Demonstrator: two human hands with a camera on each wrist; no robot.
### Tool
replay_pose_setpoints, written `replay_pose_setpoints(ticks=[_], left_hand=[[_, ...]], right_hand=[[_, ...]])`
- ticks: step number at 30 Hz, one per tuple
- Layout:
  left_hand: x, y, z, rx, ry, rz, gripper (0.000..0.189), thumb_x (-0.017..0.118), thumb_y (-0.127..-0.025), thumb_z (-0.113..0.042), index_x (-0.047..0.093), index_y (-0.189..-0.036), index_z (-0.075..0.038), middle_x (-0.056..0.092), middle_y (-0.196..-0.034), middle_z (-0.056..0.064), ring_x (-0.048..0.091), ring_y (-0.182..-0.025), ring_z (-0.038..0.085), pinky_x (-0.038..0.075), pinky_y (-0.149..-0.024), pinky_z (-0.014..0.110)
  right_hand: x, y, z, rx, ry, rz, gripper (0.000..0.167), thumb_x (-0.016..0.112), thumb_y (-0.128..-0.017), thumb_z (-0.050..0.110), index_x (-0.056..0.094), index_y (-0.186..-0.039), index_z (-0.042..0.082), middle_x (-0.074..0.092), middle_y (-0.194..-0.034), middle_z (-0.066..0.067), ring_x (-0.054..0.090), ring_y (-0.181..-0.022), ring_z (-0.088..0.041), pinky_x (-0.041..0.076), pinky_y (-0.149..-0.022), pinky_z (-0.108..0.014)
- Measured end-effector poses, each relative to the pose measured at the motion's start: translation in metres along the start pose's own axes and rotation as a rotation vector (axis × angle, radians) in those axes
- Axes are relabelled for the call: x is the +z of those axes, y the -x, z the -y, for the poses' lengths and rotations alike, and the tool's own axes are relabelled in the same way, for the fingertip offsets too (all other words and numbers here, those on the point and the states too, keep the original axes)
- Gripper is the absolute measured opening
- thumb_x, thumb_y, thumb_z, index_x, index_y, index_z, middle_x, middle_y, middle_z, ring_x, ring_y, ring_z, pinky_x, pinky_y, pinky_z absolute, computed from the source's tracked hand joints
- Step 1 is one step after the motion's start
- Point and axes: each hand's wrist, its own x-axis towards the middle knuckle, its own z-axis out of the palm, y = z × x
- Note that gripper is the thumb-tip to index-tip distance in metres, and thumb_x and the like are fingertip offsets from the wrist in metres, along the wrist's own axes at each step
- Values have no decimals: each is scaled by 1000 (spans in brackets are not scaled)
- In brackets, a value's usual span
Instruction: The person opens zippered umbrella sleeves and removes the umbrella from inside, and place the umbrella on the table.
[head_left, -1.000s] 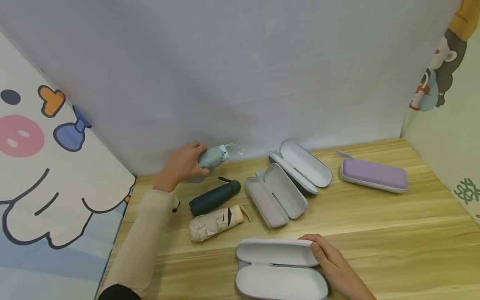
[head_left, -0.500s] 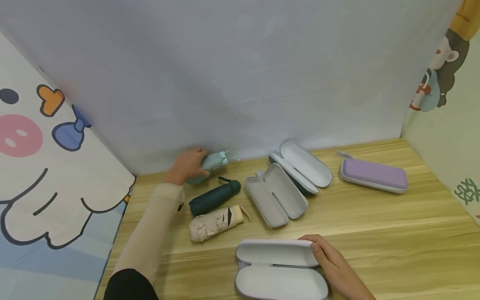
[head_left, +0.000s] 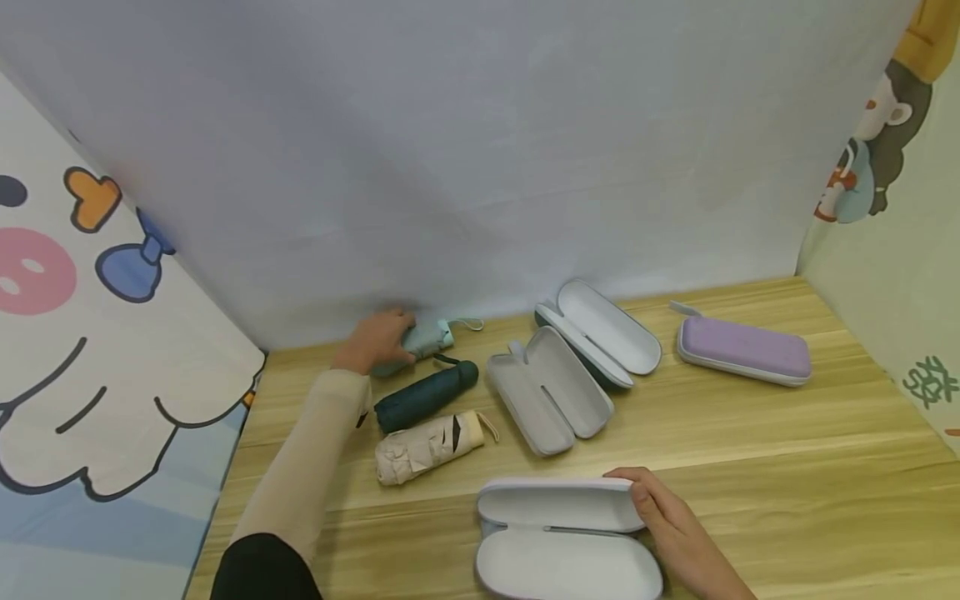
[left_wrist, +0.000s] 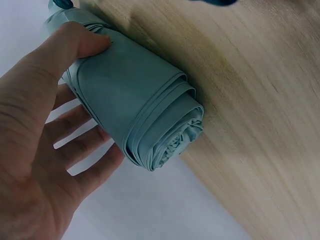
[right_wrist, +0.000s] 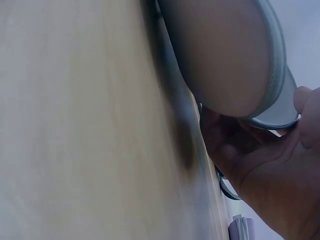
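My left hand [head_left: 375,340] grips a folded pale teal umbrella [head_left: 427,338] at the back of the table, beside the back wall. In the left wrist view the thumb lies over the rolled cloth of this umbrella [left_wrist: 135,87], with the other fingers around its far side. My right hand [head_left: 681,529] pinches the raised lid edge of an open white-lined case [head_left: 568,567] at the table's front; the case holds nothing. In the right wrist view the fingers of this hand [right_wrist: 272,170] reach behind the case's rounded end [right_wrist: 225,60].
A dark green folded umbrella [head_left: 427,397] and a beige one [head_left: 427,452] lie in front of the left hand. Two more open cases, a grey one [head_left: 551,400] and a white-lined one [head_left: 611,329], stand mid-table. A closed purple case [head_left: 744,348] lies at the right.
My left hand has lowered the pale teal umbrella from a raised position down to the table's back edge. The right hand keeps its hold on the open case.
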Motion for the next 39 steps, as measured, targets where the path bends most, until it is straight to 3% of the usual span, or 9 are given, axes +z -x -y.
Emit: replay_pose_setpoints(ticks=[4, 10, 18, 23, 30, 33, 39], left_hand=[[3, -2, -1, -26, 28, 19, 66, 84, -89, -31, 58, -142, 0, 62, -138, 20, 62, -119, 34, 54, -96, 51], [7, -1, -4, -45, 33, 15, 64, 83, -89, -31, 58, -140, -1, 62, -131, 18, 61, -110, 31, 52, -90, 49], [11, 4, -7, -63, -2, 10, 63, 78, -93, -32, 56, -143, -2, 59, -139, 21, 59, -124, 39, 51, -99, 56], [12, 8, -7, -90, -4, -5, 65, 77, -94, -35, 55, -146, -4, 60, -140, 21, 59, -125, 41, 51, -100, 58], [16, 16, -7, -97, -7, -78, 65, 79, -92, -35, 57, -144, -2, 63, -136, 23, 60, -122, 43, 53, -97, 59], [17, 21, -8, -100, -3, -108, 65, 80, -92, -36, 57, -143, -1, 63, -135, 25, 60, -121, 44, 54, -95, 60], [19, 30, -8, -105, -27, -118, 66, 77, -95, -36, 55, -146, 0, 60, -139, 26, 59, -124, 46, 54, -95, 61]], right_hand=[[-4, 2, -1, -28, -1, -24, 37, 31, -115, 15, 62, -135, 10, 70, -125, 8, 63, -112, 2, 48, -96, -18], [-14, 5, -2, -26, 31, -64, 38, 29, -115, 16, 61, -135, 12, 69, -123, 10, 63, -109, 1, 48, -93, -19], [-37, 5, -3, -27, 75, -110, 38, 29, -115, 18, 61, -136, 13, 65, -124, 20, 60, -110, 5, 45, -91, -13], [-55, 1, -6, -58, 69, -125, 39, 28, -115, 15, 58, -138, 5, 64, -121, 23, 61, -105, 4, 49, -86, -16], [-93, -5, -17, 53, 75, -159, 49, 22, -116, 27, 50, -144, -2, 57, -119, 33, 58, -105, 9, 55, -79, -19], [-108, -5, -23, 63, 64, -166, 53, 20, -116, 29, 47, -146, -5, 55, -120, 35, 58, -107, 13, 56, -80, -17], [-131, -3, -36, 59, 49, -198, 47, 21, -115, 29, 52, -144, 10, 52, -121, 39, 56, -107, 18, 55, -79, -11]])
